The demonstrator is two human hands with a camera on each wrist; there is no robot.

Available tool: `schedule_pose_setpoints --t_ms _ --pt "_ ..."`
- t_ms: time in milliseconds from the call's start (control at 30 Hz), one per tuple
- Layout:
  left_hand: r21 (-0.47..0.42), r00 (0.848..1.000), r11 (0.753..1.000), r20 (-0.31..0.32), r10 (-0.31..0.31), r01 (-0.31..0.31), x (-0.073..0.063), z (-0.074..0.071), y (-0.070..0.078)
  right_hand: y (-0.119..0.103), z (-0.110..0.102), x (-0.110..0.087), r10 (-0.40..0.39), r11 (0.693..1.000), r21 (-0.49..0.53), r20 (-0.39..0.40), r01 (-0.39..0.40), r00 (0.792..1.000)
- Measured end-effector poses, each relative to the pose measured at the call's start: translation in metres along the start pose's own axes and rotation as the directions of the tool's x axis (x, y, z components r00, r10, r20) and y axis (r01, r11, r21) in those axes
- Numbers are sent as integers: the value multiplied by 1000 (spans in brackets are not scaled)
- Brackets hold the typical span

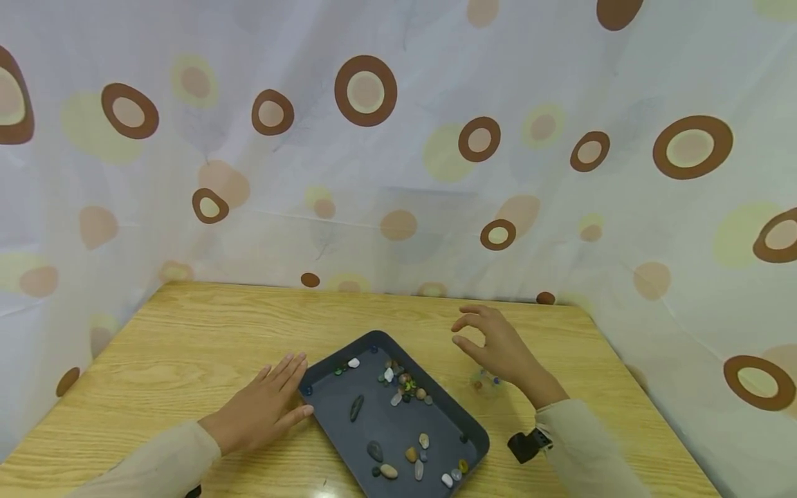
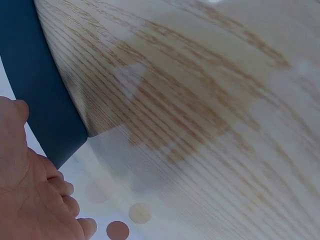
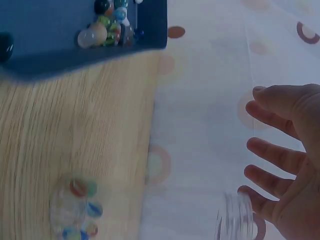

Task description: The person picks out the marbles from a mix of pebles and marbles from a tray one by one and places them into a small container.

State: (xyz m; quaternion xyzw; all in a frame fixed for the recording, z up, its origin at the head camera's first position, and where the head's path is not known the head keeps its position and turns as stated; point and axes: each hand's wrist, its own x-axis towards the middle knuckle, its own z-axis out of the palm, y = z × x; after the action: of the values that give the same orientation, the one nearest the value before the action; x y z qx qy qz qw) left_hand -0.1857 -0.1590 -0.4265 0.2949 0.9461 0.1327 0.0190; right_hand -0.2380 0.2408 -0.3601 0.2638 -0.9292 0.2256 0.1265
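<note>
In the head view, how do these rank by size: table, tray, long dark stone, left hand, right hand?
Largest to smallest, as they look there:
1. Table
2. Tray
3. Left hand and right hand, too alike to rank
4. Long dark stone

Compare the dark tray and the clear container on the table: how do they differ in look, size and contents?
The tray is dark and opaque; the container is see-through.
The tray is broad and rectangular, while the container is much narrower, with a rounded rim.
Stones lie scattered across the tray; a few small coloured pieces sit together in the container.
Both stand on the wooden table and hold small items.
</note>
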Motion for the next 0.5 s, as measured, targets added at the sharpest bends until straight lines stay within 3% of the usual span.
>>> schedule_pose_setpoints --t_ms 233,500 --pt "-8 1000 1000 2 2 -2 1 0 -1 -47 35 31 -98 995 32 111 95 989" --pt "1 1000 1000 -8 -7 7 0 2 -1 -90 77 56 -193 980 16 290 197 937"
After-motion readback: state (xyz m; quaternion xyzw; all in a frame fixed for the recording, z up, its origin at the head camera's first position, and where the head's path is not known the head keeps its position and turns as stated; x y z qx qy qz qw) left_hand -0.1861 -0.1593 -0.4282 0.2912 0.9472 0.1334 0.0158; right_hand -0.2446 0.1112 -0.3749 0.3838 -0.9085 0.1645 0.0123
